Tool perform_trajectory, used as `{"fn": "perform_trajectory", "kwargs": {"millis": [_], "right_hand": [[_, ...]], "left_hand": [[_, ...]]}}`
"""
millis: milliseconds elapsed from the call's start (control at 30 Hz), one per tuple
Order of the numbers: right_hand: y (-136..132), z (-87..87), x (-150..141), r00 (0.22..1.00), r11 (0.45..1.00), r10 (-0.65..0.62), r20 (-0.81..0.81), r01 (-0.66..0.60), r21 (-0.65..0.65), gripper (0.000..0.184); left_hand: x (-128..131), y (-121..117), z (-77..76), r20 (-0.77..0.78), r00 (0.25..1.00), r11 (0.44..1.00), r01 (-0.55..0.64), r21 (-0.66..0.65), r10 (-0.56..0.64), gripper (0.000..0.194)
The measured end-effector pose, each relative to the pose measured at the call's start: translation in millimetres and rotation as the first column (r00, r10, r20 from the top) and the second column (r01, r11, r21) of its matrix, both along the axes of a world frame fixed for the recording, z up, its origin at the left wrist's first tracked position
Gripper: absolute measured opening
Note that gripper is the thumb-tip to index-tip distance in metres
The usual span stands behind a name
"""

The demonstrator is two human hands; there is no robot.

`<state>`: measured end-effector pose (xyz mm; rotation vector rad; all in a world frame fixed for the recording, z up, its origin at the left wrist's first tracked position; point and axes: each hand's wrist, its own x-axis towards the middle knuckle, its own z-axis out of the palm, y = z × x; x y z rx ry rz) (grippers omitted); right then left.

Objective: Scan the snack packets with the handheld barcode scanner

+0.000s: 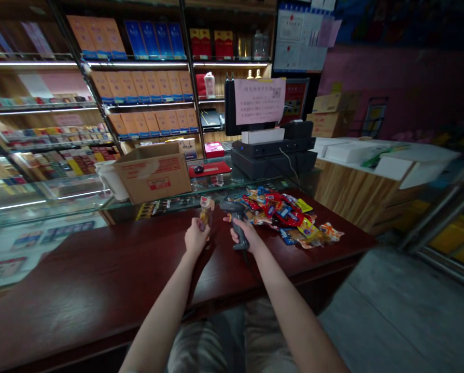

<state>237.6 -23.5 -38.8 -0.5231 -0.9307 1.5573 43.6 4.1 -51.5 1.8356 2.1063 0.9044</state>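
Observation:
My left hand (196, 238) is closed on a small snack packet (206, 211), held upright above the dark red-brown table (138, 269). Its top is pale with a red mark, and the lower part looks see-through with something yellowish-brown inside. In my right hand (248, 235) is a dark grey barcode scanner (238, 228), gripped by its handle, with its head pointing left toward the packet. A gap separates scanner and packet. Just right of the scanner lies a heap of colourful snack packets (284, 212), mostly red, blue and yellow.
An open cardboard box (152, 178) stands on the glass counter (72, 199) behind the table, beside a white container (113, 180). A cash register (272, 155) with a paper-covered screen (259, 101) and a mouse (198, 169) sit farther right. Shelves of boxed goods (150, 85) line the back.

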Motion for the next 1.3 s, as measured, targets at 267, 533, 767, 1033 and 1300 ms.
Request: {"fn": "perform_trajectory", "kwargs": {"millis": [267,533,767,1033,1300], "right_hand": [[-1.7,-16.6,-3.4,0.999,0.999,0.039,-0.024,-0.039,0.014,0.037],[-2.5,-21.0,-3.3,0.999,1.0,0.0,-0.054,0.0,-0.005,0.038],[-4.2,-22.5,-1.7,0.997,1.0,0.006,-0.074,-0.006,0.005,0.032],[0.1,-23.1,-0.5,0.995,0.998,-0.031,-0.094,0.025,-0.064,0.03],[0.7,-23.0,0.2,0.989,0.993,-0.036,-0.145,0.019,-0.119,0.024]], "left_hand": [[-14.3,3.1,2.6,-0.012,0.998,0.998,0.058,-0.022,-0.058,0.022],[-12.4,-2.6,2.5,-0.03,0.996,0.996,0.089,0.016,-0.088,0.025],[-9.8,-4.5,2.6,-0.032,0.997,0.997,0.069,0.046,-0.067,0.027],[-18.1,1.3,-2.9,-0.208,0.978,0.999,0.017,0.039,-0.009,0.041],[-19.2,-4.9,9.2,-0.341,0.939,0.985,-0.101,-0.14,0.047,0.044]]}}
